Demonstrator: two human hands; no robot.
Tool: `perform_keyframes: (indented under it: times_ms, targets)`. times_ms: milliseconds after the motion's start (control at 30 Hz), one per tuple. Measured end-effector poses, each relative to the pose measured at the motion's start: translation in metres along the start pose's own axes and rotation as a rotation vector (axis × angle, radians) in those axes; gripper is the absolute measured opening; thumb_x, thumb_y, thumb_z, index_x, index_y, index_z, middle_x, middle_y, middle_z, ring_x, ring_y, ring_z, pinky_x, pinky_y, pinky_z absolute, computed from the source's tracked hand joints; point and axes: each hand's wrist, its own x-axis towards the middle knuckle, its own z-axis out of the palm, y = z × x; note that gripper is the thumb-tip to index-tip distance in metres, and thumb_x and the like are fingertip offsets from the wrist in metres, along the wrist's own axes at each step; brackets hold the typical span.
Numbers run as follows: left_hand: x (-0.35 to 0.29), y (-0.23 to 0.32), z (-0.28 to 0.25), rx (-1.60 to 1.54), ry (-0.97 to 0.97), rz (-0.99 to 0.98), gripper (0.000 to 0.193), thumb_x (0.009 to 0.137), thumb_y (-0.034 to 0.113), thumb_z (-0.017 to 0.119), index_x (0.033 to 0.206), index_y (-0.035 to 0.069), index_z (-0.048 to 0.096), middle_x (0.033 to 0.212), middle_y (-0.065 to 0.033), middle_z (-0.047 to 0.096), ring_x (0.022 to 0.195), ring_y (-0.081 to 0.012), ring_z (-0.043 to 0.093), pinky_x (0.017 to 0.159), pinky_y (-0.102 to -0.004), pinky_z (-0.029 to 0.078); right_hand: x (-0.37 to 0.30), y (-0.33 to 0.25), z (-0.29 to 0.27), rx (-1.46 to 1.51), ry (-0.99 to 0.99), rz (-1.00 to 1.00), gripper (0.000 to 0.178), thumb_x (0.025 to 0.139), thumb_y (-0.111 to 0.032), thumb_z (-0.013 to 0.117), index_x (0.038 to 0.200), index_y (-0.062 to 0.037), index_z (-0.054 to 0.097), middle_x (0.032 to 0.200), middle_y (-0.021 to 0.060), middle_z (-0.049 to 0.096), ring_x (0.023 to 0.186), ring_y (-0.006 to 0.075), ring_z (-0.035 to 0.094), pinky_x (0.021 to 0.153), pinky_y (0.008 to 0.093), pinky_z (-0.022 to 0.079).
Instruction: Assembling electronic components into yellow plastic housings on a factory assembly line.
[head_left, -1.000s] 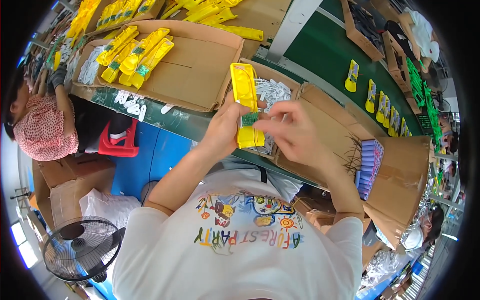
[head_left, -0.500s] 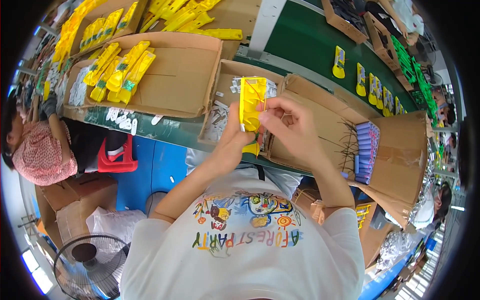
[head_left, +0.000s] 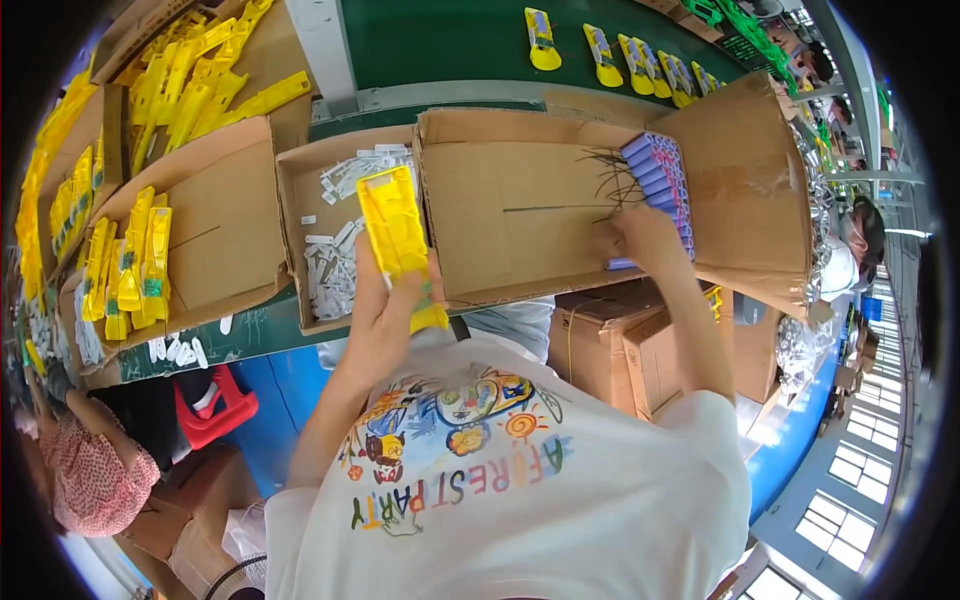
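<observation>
My left hand point(head_left: 383, 305) is closed around a yellow plastic housing point(head_left: 396, 215), an open shell with moulded compartments. It is held tilted over the small box of white parts. A bit of green shows near the shell's lower end, partly behind my fingers. My right hand point(head_left: 648, 238) reaches into the large cardboard box point(head_left: 520, 225) on the right, beside purple cylindrical cells point(head_left: 655, 180) with thin dark wires. Its fingers are curled down by the wire ends and one cell lying apart; what they hold, if anything, I cannot make out.
White plastic parts point(head_left: 332, 265) fill part of the small box. Left of it stands a cardboard box point(head_left: 225, 240) with several yellow assemblies point(head_left: 130, 265). More yellow assemblies point(head_left: 600, 55) line the green surface point(head_left: 440, 45). A person point(head_left: 105, 470) sits at the far left near a red stool point(head_left: 215, 408).
My right hand has left the yellow housing and moved right into the box with the purple cells. My left hand still holds the housing. The view has shifted to the right.
</observation>
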Motion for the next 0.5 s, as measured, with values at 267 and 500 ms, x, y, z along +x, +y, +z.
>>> perform_keyframes:
  times_ms: [267,500]
  targets:
    - [-0.012,-0.005,0.011,-0.012,-0.161,-0.146,0.034,0.09,0.0,0.039,0.122,0.007,0.031,0.092,-0.0081,0.051,0.073,-0.0141,0.054,0.067,-0.0308,0.05,-0.008,-0.004,-0.029,0.825,-0.606,-0.268,0.028,0.078,-0.012,0.073,0.102,0.0006,0.068,0.082,0.0036,0.068,0.074,0.0082,0.061,0.066,0.0224,0.05]
    - [-0.016,-0.014,0.011,-0.009,-0.251,-0.208,0.048,0.092,0.006,0.041,0.138,0.011,0.026,0.102,-0.0071,0.053,0.082,-0.0134,0.056,0.076,-0.0304,0.05,-0.022,-0.133,-0.069,0.321,0.748,-1.018,0.036,0.073,-0.002,0.073,0.108,-0.0033,0.064,0.105,0.0103,0.066,0.096,0.0227,0.066,0.076,0.0304,0.055]
